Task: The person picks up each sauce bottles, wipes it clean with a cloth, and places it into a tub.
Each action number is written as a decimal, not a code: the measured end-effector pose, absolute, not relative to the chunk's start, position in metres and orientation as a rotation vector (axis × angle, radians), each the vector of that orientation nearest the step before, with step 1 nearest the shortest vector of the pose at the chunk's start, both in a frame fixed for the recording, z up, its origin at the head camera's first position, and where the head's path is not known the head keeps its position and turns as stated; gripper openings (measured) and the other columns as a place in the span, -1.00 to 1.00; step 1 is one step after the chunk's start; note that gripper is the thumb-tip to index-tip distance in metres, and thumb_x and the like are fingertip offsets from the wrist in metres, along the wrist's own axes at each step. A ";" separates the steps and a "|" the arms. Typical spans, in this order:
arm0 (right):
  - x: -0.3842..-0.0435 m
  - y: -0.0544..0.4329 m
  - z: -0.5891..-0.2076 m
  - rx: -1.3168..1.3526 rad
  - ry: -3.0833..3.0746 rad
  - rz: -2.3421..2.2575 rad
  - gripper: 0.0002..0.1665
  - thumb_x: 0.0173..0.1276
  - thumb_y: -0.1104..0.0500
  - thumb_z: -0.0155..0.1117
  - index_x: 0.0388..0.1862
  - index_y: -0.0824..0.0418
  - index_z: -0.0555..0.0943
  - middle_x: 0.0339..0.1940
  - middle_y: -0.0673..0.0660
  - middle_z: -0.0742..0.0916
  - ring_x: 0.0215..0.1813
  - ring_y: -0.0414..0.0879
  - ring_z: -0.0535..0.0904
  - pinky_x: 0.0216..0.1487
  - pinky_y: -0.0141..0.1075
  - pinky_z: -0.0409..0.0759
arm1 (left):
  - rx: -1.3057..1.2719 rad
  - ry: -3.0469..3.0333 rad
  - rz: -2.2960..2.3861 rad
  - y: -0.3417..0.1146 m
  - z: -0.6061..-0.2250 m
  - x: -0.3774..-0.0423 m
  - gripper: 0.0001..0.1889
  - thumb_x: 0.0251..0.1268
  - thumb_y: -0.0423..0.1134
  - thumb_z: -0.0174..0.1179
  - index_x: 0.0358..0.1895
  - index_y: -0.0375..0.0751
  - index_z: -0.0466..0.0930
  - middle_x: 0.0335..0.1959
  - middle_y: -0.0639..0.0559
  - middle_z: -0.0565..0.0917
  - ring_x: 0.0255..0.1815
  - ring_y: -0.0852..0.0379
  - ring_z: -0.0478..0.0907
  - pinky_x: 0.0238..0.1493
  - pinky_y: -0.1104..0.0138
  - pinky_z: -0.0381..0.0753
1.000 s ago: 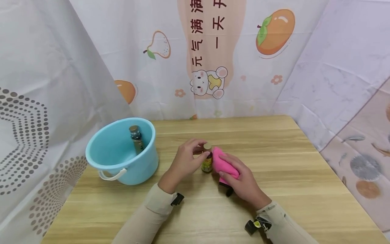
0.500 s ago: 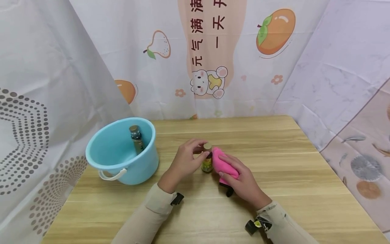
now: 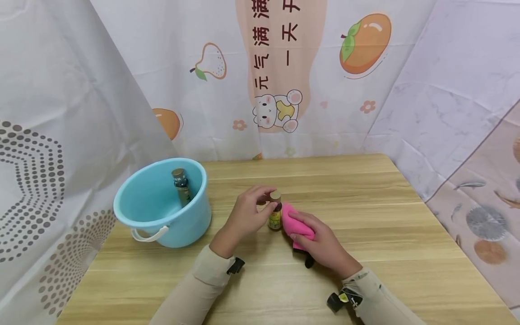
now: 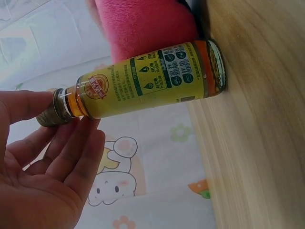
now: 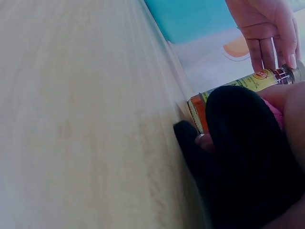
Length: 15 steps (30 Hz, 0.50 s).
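Observation:
A small glass bottle (image 3: 275, 219) with a yellow-green label and gold cap stands upright on the table. My left hand (image 3: 249, 212) pinches its cap and neck between thumb and fingers, as the left wrist view shows on the bottle (image 4: 147, 78). My right hand (image 3: 325, 243) grips a fuzzy pink thing (image 3: 298, 228) with black parts below, its exact kind unclear. In the left wrist view the pink thing (image 4: 147, 26) lies against the bottle's side. A rounded black part (image 5: 243, 148) hides much of the right hand's grip and the bottle in the right wrist view.
At the left stands a light blue bucket (image 3: 195, 232) with a white handle. Inside it leans a dark bottle (image 3: 181, 187). The wooden table (image 3: 365, 203) meets printed curtains (image 3: 227, 99) at its back and sides.
My right hand has shifted the pink thing slightly downward along the bottle and tilted it a little. The left hand keeps its hold on the bottle's top; the head view has shifted slightly.

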State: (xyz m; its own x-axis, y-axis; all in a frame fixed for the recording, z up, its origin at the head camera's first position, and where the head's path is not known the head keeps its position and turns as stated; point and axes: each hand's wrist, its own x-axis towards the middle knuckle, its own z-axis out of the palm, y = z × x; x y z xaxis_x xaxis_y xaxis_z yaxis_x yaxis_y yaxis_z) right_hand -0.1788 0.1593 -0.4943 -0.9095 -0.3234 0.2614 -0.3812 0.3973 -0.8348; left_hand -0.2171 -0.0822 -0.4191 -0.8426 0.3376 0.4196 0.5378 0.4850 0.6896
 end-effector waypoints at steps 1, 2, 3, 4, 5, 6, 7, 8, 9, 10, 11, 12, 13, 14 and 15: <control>-0.179 0.159 -0.494 0.651 -2.585 1.566 -0.34 0.42 0.01 0.45 0.47 -0.22 0.51 0.48 -0.04 0.55 0.44 -0.05 0.51 0.34 -0.11 0.59 | -0.752 -2.508 -1.272 -0.083 -0.419 -0.217 -0.64 0.42 -0.28 0.34 0.22 -0.27 0.65 0.12 -0.05 0.70 0.06 0.09 0.69 0.09 0.17 0.77; -0.179 0.159 -0.493 0.649 -2.590 1.568 -0.34 0.42 0.01 0.45 0.47 -0.21 0.50 0.47 -0.04 0.55 0.43 -0.06 0.51 0.34 -0.11 0.60 | -0.751 -2.510 -1.259 -0.083 -0.419 -0.218 -0.64 0.42 -0.27 0.33 0.22 -0.26 0.65 0.11 -0.04 0.70 0.05 0.10 0.69 0.08 0.17 0.77; -0.179 0.159 -0.493 0.646 -2.595 1.572 -0.33 0.42 0.02 0.45 0.47 -0.21 0.50 0.47 -0.04 0.55 0.43 -0.06 0.52 0.33 -0.11 0.60 | -0.748 -2.511 -1.251 -0.083 -0.418 -0.218 -0.63 0.41 -0.28 0.33 0.22 -0.26 0.65 0.11 -0.04 0.70 0.06 0.10 0.68 0.08 0.16 0.77; -0.179 0.159 -0.492 0.643 -2.603 1.569 -0.33 0.42 0.02 0.45 0.47 -0.22 0.50 0.47 -0.04 0.55 0.42 -0.06 0.52 0.33 -0.11 0.60 | -0.742 -2.511 -1.243 -0.083 -0.418 -0.218 -0.63 0.40 -0.27 0.33 0.22 -0.25 0.65 0.10 -0.03 0.70 0.06 0.11 0.67 0.08 0.17 0.77; -0.179 0.159 -0.492 0.639 -2.609 1.568 -0.33 0.42 0.02 0.45 0.48 -0.22 0.49 0.47 -0.04 0.55 0.41 -0.06 0.52 0.33 -0.10 0.61 | -0.732 -2.515 -1.234 -0.083 -0.418 -0.218 -0.62 0.39 -0.26 0.34 0.22 -0.23 0.65 0.10 -0.01 0.70 0.07 0.12 0.66 0.07 0.18 0.77; -0.179 0.159 -0.492 0.634 -2.616 1.565 -0.32 0.42 0.01 0.45 0.48 -0.22 0.49 0.48 -0.04 0.54 0.40 -0.06 0.53 0.32 -0.10 0.61 | -0.722 -2.519 -1.224 -0.083 -0.418 -0.217 -0.61 0.38 -0.24 0.35 0.23 -0.22 0.65 0.09 0.01 0.70 0.07 0.13 0.65 0.06 0.19 0.76; -0.178 0.159 -0.493 0.628 -2.621 1.563 -0.32 0.42 0.01 0.46 0.48 -0.23 0.49 0.48 -0.04 0.54 0.39 -0.06 0.53 0.31 -0.09 0.62 | -0.711 -2.522 -1.214 -0.082 -0.418 -0.217 -0.60 0.37 -0.22 0.36 0.23 -0.20 0.65 0.09 0.02 0.70 0.06 0.14 0.64 0.05 0.20 0.76; -0.178 0.159 -0.493 0.625 -2.628 1.561 -0.32 0.42 0.00 0.45 0.48 -0.23 0.48 0.48 -0.04 0.54 0.39 -0.06 0.54 0.31 -0.08 0.62 | -0.698 -2.526 -1.205 -0.082 -0.419 -0.216 -0.59 0.37 -0.19 0.37 0.24 -0.17 0.65 0.08 0.03 0.69 0.06 0.15 0.64 0.05 0.20 0.76; -0.178 0.159 -0.493 0.623 -2.634 1.557 -0.32 0.42 0.00 0.45 0.48 -0.23 0.48 0.48 -0.05 0.54 0.39 -0.06 0.54 0.31 -0.07 0.62 | -0.685 -2.528 -1.200 -0.081 -0.419 -0.215 -0.57 0.36 -0.15 0.39 0.24 -0.16 0.64 0.08 0.05 0.69 0.06 0.16 0.64 0.04 0.20 0.75; -0.177 0.159 -0.493 0.622 -2.639 1.552 -0.32 0.42 -0.01 0.45 0.48 -0.24 0.48 0.48 -0.05 0.54 0.39 -0.05 0.53 0.31 -0.06 0.62 | -0.670 -2.530 -1.192 -0.080 -0.419 -0.215 -0.56 0.36 -0.11 0.40 0.24 -0.14 0.64 0.07 0.05 0.68 0.05 0.16 0.63 0.03 0.21 0.75; -0.177 0.159 -0.494 0.618 -2.640 1.553 -0.32 0.42 -0.01 0.45 0.48 -0.24 0.49 0.48 -0.05 0.54 0.39 -0.05 0.53 0.31 -0.05 0.62 | -0.655 -2.530 -1.188 -0.079 -0.419 -0.214 -0.54 0.34 -0.07 0.42 0.24 -0.13 0.64 0.07 0.06 0.68 0.04 0.17 0.64 0.02 0.22 0.74; -0.176 0.159 -0.494 0.620 -2.639 1.553 -0.33 0.42 -0.01 0.45 0.48 -0.25 0.49 0.48 -0.05 0.54 0.41 -0.05 0.53 0.32 -0.04 0.61 | -0.642 -2.527 -1.187 -0.079 -0.420 -0.214 -0.53 0.34 -0.05 0.43 0.24 -0.12 0.64 0.07 0.05 0.68 0.03 0.17 0.65 0.00 0.22 0.74; -0.176 0.159 -0.494 0.623 -2.637 1.555 -0.33 0.42 -0.01 0.45 0.47 -0.25 0.49 0.48 -0.05 0.54 0.42 -0.04 0.52 0.32 -0.03 0.60 | -0.630 -2.521 -1.194 -0.078 -0.420 -0.214 -0.54 0.33 -0.04 0.44 0.22 -0.12 0.64 0.05 0.04 0.69 0.02 0.17 0.65 -0.02 0.22 0.75; -0.176 0.159 -0.494 0.624 -2.635 1.553 -0.34 0.43 -0.01 0.44 0.47 -0.25 0.49 0.48 -0.05 0.54 0.42 -0.04 0.52 0.33 -0.03 0.60 | -0.621 -2.512 -1.202 -0.078 -0.420 -0.213 -0.55 0.33 -0.04 0.44 0.20 -0.13 0.65 0.04 0.02 0.70 0.00 0.17 0.67 -0.05 0.22 0.75; -0.176 0.159 -0.494 0.628 -2.631 1.552 -0.34 0.43 0.00 0.44 0.47 -0.25 0.49 0.48 -0.05 0.54 0.42 -0.04 0.52 0.32 -0.03 0.60 | -0.616 -2.499 -1.215 -0.077 -0.420 -0.213 -0.56 0.32 -0.05 0.45 0.17 -0.15 0.66 0.02 -0.01 0.71 -0.01 0.17 0.68 -0.08 0.21 0.76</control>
